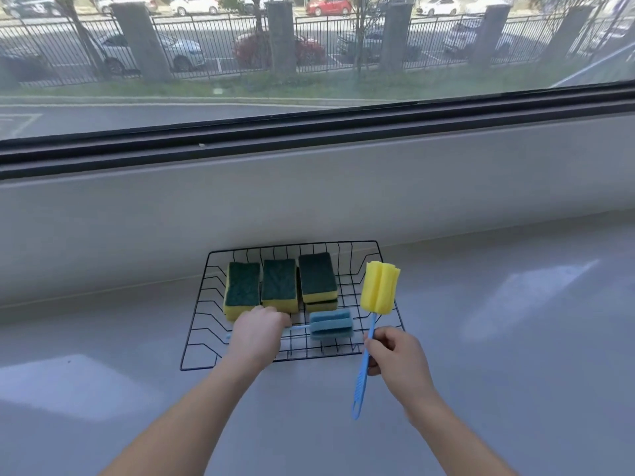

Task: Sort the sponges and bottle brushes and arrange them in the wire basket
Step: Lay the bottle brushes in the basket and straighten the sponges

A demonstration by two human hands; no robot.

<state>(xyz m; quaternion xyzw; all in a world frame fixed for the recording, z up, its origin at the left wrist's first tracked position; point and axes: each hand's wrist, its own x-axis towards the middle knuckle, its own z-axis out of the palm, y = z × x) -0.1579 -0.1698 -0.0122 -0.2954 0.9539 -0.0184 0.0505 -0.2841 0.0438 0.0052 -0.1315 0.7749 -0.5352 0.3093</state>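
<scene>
Right hand [395, 355] pinches yellow brush [379, 288], head pointing away over wire basket's [204, 305] right rim; left hand [256, 334] grips blue brush [330, 325] lying crosswise inside, head rightward.

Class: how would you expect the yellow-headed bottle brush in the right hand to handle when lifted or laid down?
Probably light: the right hand pinches only the thin blue handle, yet the yellow-headed bottle brush stands up. Its foam head likely squashes easily. Being roundish, it may roll on the wire basket.
</scene>
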